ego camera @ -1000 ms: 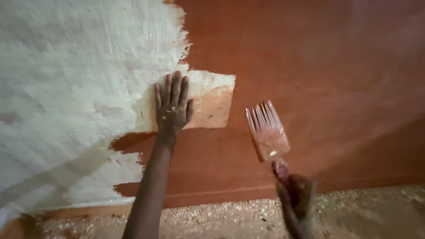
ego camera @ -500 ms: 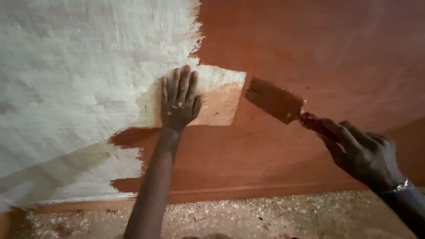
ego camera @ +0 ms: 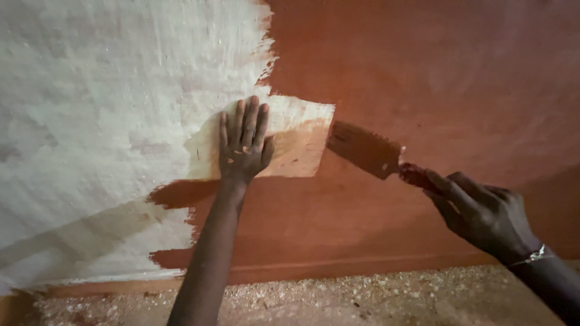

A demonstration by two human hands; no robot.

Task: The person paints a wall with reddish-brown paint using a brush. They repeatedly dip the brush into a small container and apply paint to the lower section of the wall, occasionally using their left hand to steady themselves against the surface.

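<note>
My left hand (ego camera: 243, 143) lies flat, fingers spread, on a pale unpainted patch (ego camera: 299, 142) of a large wooden board (ego camera: 423, 72). My right hand (ego camera: 480, 211) grips the handle of a wide paintbrush (ego camera: 368, 150) stained reddish brown. The brush's bristles press on the board just right of the pale patch. The right half of the board is coated red-brown, and the left part (ego camera: 96, 121) is whitish and bare.
A strip of floor (ego camera: 362, 299) strewn with sawdust and wood chips runs along the board's lower edge. A thin bracelet (ego camera: 531, 256) circles my right wrist.
My right hand rose from below and swung the brush up to the board, then slid it left to the edge of the pale patch. My left hand stayed flat on the board.
</note>
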